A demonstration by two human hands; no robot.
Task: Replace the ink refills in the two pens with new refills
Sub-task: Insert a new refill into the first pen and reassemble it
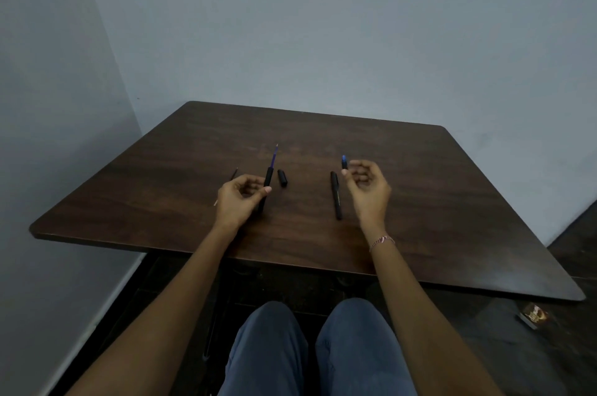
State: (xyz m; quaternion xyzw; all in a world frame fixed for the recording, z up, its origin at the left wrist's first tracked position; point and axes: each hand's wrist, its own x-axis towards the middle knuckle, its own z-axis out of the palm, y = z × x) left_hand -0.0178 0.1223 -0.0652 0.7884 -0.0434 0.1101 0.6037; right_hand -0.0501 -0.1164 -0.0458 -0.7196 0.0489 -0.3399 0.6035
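My left hand holds a black pen barrel between thumb and fingers, with a blue refill sticking out of its far end. A black pen cap lies just right of it on the dark wooden table. A second black pen lies lengthwise in the middle. My right hand hovers right of that pen with fingers curled and nothing in them. A blue-topped cap lies beside its fingertips. A thin refill lies left of my left hand, partly hidden.
Grey walls close the table in at the back and left. My knees in blue trousers sit under the near edge. A small dark box lies on the floor at the right.
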